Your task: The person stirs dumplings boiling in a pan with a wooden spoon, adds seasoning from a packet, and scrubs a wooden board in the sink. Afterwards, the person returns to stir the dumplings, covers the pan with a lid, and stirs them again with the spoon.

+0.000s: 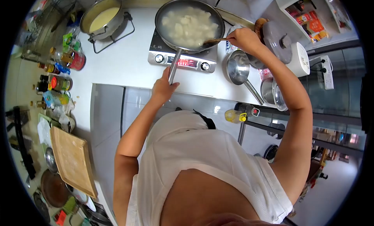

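A frying pan (159,26) full of pale chunks (189,25) in cloudy liquid sits on an induction cooker (157,50) with a lit red display. My left hand (164,86) is closed around the pan's metal handle (175,64). At the pan's right side, my right hand (244,39) grips a wooden spatula (216,40); its far end dips into the liquid at the pan's lower right, so its shape there is hidden. Just below my right hand, a metal ladle-like scoop (238,67) lies on the white counter (136,66).
A pot of yellowish liquid (86,21) stands on a metal rack at the back left. Bottles and jars (61,83) line the left side, with a wooden board (73,159) nearer. A white appliance (299,60) and a power strip (328,72) are at right.
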{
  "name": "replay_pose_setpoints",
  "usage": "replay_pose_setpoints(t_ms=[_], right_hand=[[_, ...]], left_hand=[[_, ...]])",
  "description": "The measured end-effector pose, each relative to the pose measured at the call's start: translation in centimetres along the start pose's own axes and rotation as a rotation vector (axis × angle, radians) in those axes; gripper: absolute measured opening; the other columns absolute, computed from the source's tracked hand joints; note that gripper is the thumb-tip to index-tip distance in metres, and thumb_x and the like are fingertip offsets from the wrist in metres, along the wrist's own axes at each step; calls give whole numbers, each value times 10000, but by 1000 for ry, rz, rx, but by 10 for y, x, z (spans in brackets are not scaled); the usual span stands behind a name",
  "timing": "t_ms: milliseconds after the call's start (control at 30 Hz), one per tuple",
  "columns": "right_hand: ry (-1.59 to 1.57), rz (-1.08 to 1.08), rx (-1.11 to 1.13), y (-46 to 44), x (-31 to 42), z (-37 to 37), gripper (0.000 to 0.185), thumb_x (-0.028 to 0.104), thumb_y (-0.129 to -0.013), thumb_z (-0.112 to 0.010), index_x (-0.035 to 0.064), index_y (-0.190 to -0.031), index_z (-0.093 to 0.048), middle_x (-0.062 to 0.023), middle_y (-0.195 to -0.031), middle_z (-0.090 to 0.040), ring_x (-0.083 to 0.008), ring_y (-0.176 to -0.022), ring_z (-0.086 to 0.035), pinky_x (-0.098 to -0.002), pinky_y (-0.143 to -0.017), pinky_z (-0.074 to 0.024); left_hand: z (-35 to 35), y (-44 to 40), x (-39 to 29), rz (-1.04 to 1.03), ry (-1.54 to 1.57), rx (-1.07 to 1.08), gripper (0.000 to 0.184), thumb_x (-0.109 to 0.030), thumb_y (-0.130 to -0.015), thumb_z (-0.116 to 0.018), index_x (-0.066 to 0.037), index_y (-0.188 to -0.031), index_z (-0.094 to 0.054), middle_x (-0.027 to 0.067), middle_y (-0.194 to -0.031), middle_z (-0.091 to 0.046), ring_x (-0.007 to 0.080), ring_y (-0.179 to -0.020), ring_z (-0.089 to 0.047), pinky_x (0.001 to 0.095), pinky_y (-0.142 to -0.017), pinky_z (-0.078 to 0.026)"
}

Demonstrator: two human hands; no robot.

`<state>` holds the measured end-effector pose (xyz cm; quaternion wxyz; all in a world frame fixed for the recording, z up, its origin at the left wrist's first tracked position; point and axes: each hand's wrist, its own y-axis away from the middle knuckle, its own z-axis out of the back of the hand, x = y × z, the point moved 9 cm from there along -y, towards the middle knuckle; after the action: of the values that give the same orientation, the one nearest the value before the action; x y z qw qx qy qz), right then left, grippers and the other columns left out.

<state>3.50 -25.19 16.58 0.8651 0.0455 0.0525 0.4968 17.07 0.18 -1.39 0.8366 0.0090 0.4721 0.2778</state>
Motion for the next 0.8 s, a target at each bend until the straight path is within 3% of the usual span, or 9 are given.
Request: replay_pose_setpoints(t_ms=[67,300,500,567,633,700,800], right_hand=[[-72,-7,-54,-6,-9,-24,214,238,-837,-590,152,-961,-740,-162,-838,-684,-340,-758,-655,-429,-705,-530],[-57,-68,-197,-37,6,-44,208,264,-838,-588,155,-932,-738,-156,-779,-676,-342,-725,-662,-463,-654,-529],[-58,-219,-246,-78,11,-64,245,301,-848,-585,113,-899,-734,-172,-827,-685,-337,-793,-674,-444,-717,-540],[-68,-256,-259,-91,9,-66,265,265,-855,-536,94,-897,-734,-187,-887,-693,-339,-837,-683,-442,-742,-544],[-225,-279,-331,-101,-8,-63,246,279,-855,-549,134,-914,-740,-177,-883,-693,-346,-849,-678,-439,-758,-539],[-317,-267,-340,-105,-31,-58,248,321,-853,-576,165,-951,-741,-166,-885,-695,-340,-832,-675,-432,-750,-533],[-289,-136,-264,-90,-51,-11,269,378,-844,-614,184,-979,-742,-142,-878,-699,-325,-784,-670,-416,-720,-524]], left_hand=[[0,1,0,-8,-103,-51,736,-204,-798,-703,-164,-1422,-313,250,-924,-665,439,-889,-630,501,-770,-495],[1,2,-2,64,-55,1,759,-152,-755,-697,-145,-1421,-333,272,-975,-656,433,-927,-631,472,-825,-501],[0,2,2,75,-13,4,762,-163,-750,-692,-129,-1427,-344,276,-1033,-646,441,-979,-617,454,-854,-491],[0,1,4,9,29,-39,744,-118,-770,-691,-137,-1434,-356,172,-884,-637,260,-654,-565,359,-598,-474],[1,4,-3,1,115,-26,732,-95,-786,-690,-143,-1440,-363,103,-800,-618,152,-493,-521,300,-469,-459],[2,9,-9,50,244,37,725,-94,-799,-690,-146,-1444,-364,67,-779,-588,118,-495,-484,276,-465,-445],[2,13,-8,77,296,90,760,-158,-786,-718,-113,-1449,-348,98,-877,-629,135,-583,-544,281,-514,-468]])
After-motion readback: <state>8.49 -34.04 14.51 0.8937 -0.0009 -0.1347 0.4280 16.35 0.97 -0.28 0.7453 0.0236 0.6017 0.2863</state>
